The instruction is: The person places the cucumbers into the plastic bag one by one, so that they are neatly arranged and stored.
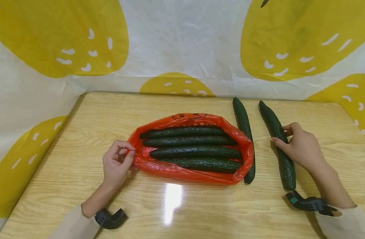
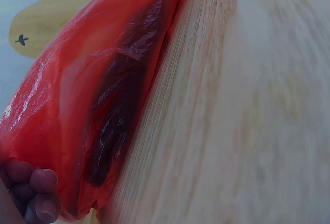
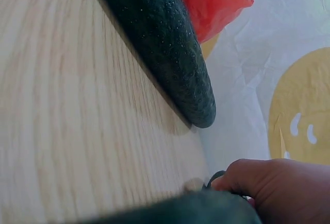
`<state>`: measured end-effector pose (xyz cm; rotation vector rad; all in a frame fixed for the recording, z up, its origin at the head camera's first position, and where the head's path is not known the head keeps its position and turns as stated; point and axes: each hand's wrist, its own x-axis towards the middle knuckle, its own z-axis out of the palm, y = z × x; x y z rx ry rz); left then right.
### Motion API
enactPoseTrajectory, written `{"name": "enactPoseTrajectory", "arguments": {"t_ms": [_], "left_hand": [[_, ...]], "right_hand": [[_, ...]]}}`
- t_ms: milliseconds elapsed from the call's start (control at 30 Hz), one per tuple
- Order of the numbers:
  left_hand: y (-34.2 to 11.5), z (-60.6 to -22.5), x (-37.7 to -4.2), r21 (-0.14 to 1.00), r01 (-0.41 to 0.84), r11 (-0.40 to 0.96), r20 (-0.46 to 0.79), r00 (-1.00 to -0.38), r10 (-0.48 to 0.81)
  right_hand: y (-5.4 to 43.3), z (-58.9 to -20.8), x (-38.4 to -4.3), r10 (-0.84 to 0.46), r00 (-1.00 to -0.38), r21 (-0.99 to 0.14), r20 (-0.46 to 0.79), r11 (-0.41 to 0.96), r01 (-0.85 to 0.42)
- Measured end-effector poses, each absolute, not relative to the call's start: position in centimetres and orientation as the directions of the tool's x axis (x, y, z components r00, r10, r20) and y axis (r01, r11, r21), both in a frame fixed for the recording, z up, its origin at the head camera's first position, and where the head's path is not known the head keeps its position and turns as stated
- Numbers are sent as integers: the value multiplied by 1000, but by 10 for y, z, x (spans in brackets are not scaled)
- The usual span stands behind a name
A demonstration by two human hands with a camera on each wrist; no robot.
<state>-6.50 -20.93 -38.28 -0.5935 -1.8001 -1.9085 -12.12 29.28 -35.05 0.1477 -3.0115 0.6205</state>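
Observation:
A red plastic bag lies with its mouth spread upward, several dark green cucumbers side by side inside. At the bag's left end my left hand pinches the rim; in the left wrist view its curled fingers are against the red plastic. My right hand grips a separate cucumber near its middle, thumb on one side and fingers on the other. Between that one and the bag lies another cucumber, partly covered by the bag's right edge.
Everything lies on a light wood-grain table. A white sheet with yellow fruit prints hangs behind the table and along its left side. Dark wrist mounts are on both forearms.

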Motion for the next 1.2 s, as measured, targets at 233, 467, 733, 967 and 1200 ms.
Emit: {"name": "enactPoseTrajectory", "arguments": {"t_ms": [233, 467, 733, 967, 1200], "left_hand": [[-210, -382, -64, 803, 593, -53, 593, -805, -28], [-209, -382, -64, 805, 589, -63, 589, -808, -25], [-210, -382, -65, 799, 600, -41, 600, -800, -24], [-210, -385, -66, 801, 596, -49, 596, -803, -16], [-211, -385, -65, 813, 579, -59, 579, -815, -19]], "right_hand": [[288, -350, -122, -100, -990, -404, 100, 905, -132], [285, -341, -118, -92, -984, -422, 155, 894, -150], [277, -319, -110, -68, -986, -477, 153, 869, -134], [267, -298, -102, -77, -965, -532, 252, 822, -205], [254, -281, -104, -147, -904, -458, 400, 823, -336]]}}
